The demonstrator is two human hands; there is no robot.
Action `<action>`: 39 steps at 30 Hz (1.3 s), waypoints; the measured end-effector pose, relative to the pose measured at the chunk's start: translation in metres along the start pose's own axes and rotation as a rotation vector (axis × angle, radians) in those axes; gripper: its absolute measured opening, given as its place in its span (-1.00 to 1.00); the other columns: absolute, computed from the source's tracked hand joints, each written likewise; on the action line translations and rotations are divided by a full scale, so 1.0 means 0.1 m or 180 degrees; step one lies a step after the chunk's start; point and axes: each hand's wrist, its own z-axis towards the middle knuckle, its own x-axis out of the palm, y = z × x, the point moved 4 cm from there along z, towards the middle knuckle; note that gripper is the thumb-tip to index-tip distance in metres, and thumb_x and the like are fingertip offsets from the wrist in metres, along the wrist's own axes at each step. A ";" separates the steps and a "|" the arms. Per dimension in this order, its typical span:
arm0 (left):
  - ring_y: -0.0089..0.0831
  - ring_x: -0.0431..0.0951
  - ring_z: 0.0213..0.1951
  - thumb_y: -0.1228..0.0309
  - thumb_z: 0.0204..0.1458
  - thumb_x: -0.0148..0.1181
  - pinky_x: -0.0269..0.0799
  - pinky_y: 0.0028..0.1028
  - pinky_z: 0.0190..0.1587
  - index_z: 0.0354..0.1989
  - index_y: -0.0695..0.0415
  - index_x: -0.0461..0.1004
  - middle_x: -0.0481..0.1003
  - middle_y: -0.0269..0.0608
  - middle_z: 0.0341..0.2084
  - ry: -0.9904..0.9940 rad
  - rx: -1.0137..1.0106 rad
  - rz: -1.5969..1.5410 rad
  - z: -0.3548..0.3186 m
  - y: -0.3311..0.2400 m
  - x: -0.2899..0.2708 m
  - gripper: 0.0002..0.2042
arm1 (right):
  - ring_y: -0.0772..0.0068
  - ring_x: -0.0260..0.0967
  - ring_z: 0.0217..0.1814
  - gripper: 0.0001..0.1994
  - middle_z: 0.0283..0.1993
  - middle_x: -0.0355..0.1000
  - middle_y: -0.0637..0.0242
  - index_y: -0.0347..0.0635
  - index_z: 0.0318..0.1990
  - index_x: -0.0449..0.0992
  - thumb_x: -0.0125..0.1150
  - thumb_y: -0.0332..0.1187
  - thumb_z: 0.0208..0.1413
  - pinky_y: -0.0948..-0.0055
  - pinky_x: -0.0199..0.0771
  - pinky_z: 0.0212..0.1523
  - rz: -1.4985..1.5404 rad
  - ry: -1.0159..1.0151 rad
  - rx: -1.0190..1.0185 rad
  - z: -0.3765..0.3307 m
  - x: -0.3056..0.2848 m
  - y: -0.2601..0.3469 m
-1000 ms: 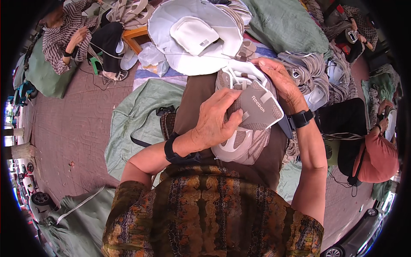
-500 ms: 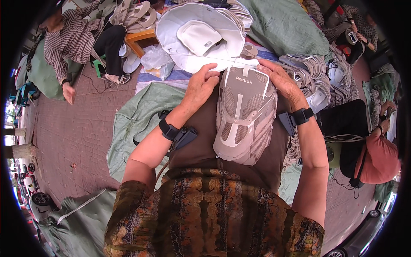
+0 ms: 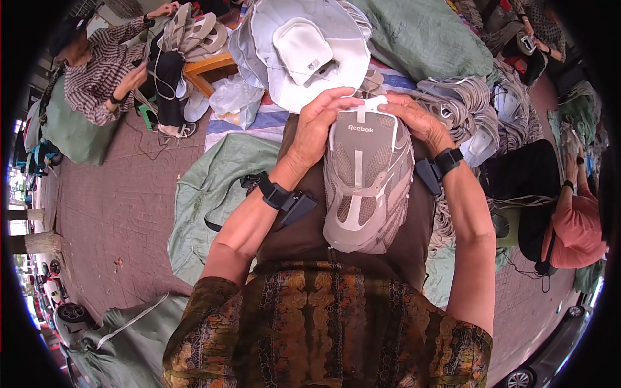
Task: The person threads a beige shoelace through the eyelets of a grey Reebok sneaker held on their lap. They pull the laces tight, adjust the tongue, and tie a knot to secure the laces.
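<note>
A taupe shoe upper [image 3: 367, 194] with mesh panels and pale strips lies along my brown-clad lap, its toe toward me. At its far end shows a white lining edge [image 3: 374, 102]. My left hand [image 3: 315, 129] is closed on the far left corner, fingers bent over the white edge. On the far right corner, my right hand [image 3: 420, 121] grips the same upper with curled fingers. The fingertips partly hide the edge between them; whether a needle is there I cannot tell. Both wrists carry black straps with dark blocks.
Beyond my hands sits a heap of white pieces [image 3: 265, 48] on a striped sheet [image 3: 275, 123]. Stacked shoe uppers [image 3: 462, 107] lie to the right. Green sacks [image 3: 420, 39] surround me. A person in checks [image 3: 107, 64] sits left; another in pink [image 3: 579, 226] sits right.
My left hand has moved right, closer to my right hand, at the upper's far edge. The thread stretched across earlier no longer shows clearly. The person in checks has raised a lowered hand.
</note>
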 end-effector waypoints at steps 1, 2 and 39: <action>-0.45 0.47 -0.06 0.57 0.11 -0.16 0.34 -0.50 0.07 0.11 0.30 0.32 0.52 -0.10 -0.13 0.0036 -0.0022 0.0187 -0.01 0.01 0.03 -0.63 | 0.59 0.44 -0.06 -0.66 -0.05 0.51 0.33 -0.28 0.07 0.46 0.15 -0.34 0.17 0.56 0.42 0.02 0.0027 0.0095 0.0104 0.02 0.00 -0.04; -0.46 0.47 -0.08 0.57 0.12 -0.16 0.35 -0.51 0.05 0.11 0.29 0.32 0.53 -0.10 -0.15 0.0066 -0.0027 0.0355 -0.01 -0.01 0.09 -0.63 | 0.59 0.43 -0.04 -0.67 -0.06 0.51 0.34 -0.28 0.06 0.46 0.15 -0.34 0.17 0.56 0.41 0.04 0.0060 0.0145 0.0032 0.04 0.02 -0.03; -0.63 0.43 -0.20 0.46 0.14 0.11 0.33 -0.59 -0.07 -0.11 0.24 0.44 0.49 -0.32 -0.27 -0.0274 -0.0039 -0.0089 -0.25 -0.09 -0.04 -0.81 | 0.70 0.28 -0.52 -0.78 -0.60 0.31 0.55 -0.20 -0.28 0.54 0.12 -0.23 0.24 0.66 0.24 -0.50 -0.0665 -0.1112 -0.1186 -0.22 0.25 0.80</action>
